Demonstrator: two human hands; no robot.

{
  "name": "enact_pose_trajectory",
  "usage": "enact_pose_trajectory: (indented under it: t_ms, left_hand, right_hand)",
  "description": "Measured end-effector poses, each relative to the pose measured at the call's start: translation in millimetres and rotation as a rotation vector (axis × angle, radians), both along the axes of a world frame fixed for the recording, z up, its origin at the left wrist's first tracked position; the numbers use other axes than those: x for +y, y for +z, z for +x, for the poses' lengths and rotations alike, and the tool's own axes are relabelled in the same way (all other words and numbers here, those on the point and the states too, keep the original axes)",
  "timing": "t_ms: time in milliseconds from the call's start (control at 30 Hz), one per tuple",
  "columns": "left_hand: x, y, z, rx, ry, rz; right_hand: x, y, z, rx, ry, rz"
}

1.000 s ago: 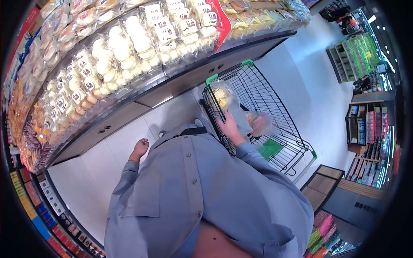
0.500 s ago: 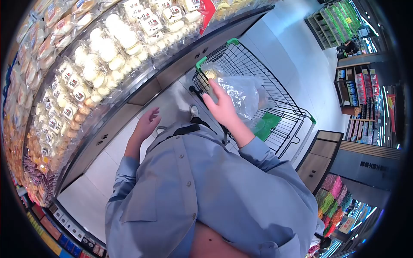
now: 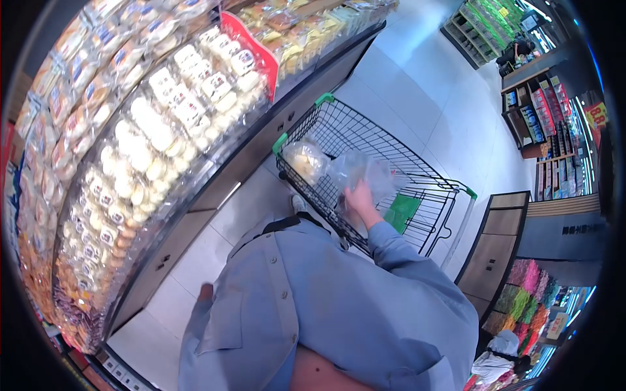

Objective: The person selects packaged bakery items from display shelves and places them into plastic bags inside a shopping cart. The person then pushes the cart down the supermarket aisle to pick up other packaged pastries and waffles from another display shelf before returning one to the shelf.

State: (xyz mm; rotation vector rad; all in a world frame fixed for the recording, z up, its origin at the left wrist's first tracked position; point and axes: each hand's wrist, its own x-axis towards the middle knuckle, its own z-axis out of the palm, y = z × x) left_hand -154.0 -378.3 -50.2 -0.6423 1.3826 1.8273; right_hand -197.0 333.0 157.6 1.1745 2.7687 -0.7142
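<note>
Inside the black wire shopping cart point(image 3: 385, 133), my right hand point(image 3: 360, 197) is closed on a clear plastic bag point(image 3: 355, 171). The contents of that bag are hard to make out. Near the cart's far left end lies another clear bag point(image 3: 305, 161) with pale, round pieces in it, apart from my hand. My left hand point(image 3: 206, 291) hangs low by my side, close to the display shelf, and touches nothing I can see. Only a small blurred part of it shows past the sleeve, and its fingers are hidden.
A long display shelf point(image 3: 195, 215) of packaged buns and pastries runs along my left, with a red divider point(image 3: 261, 55) among the packs. Shelves of goods point(image 3: 548, 117) and a wooden cabinet point(image 3: 492, 241) stand to the right. At lower right, a person in white point(image 3: 499, 358) is partly visible.
My right hand has gone from open above the cart to closed on the plastic bag. My left hand has dropped back toward my side. The bag with pale pieces shows more fully.
</note>
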Motion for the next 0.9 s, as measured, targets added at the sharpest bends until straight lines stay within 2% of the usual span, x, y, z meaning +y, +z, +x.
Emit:
enact_pose_trajectory:
  t_ms: [33,67,133,267,333,400,433,467,500,567,633,700,733,800,833,900]
  left_hand:
    - [0,9,7,0.095,-0.585,-0.611]
    - [8,17,13,0.061,-0.77,-0.771]
    - [27,19,17,0.033,-0.881,-0.833]
    - [82,-1,-24,0.229,-0.941,-0.815]
    - [107,-20,-57,0.486,-0.96,-0.823]
    - [135,-30,-93,0.812,-0.921,-0.846]
    - [153,-7,-109,0.685,-0.763,-0.73]
    - [198,69,-135,0.569,-0.591,-0.619]
    - [240,139,-155,0.491,-0.622,-0.592]
    - [268,162,-172,0.559,-0.558,-0.591]
    - [273,164,-175,0.533,-0.574,-0.56]
    - [272,169,-172,0.534,-0.626,-0.571]
    - [260,161,-168,0.527,-0.652,-0.577]
    - [208,102,-151,0.488,-0.747,-0.567]
    - [160,52,-141,0.453,-0.882,-0.624]
    - [94,-13,-124,0.4,-1.174,-0.716]
  right_hand:
    - [5,-8,4,-0.064,-0.054,-0.109]
    - [9,-19,7,-0.051,-0.065,-0.111]
    - [17,-39,12,-0.167,-0.087,-0.177]
    - [31,-79,11,-0.105,-0.058,-0.194]
    - [47,-109,-2,-0.154,-0.03,-0.409]
    - [49,-119,-23,-0.138,-0.165,-0.908]
    - [42,-121,-32,-0.067,-0.065,-0.683]
    - [32,-125,-38,-0.004,0.027,-0.464]
    - [23,-116,-47,-0.03,0.03,-0.494]
    - [9,-95,-71,-0.097,0.015,-0.561]
    - [0,-110,-86,-0.146,-0.016,-0.615]
    - [-9,-150,-91,0.026,0.06,-0.389]
    - [-13,-151,-96,0.021,0.039,-0.403]
    - [-16,-128,-101,-0.005,0.075,-0.463]
    - [-16,-105,-102,-0.014,0.053,-0.472]
    - [-12,-69,-104,-0.013,-0.156,-0.638]
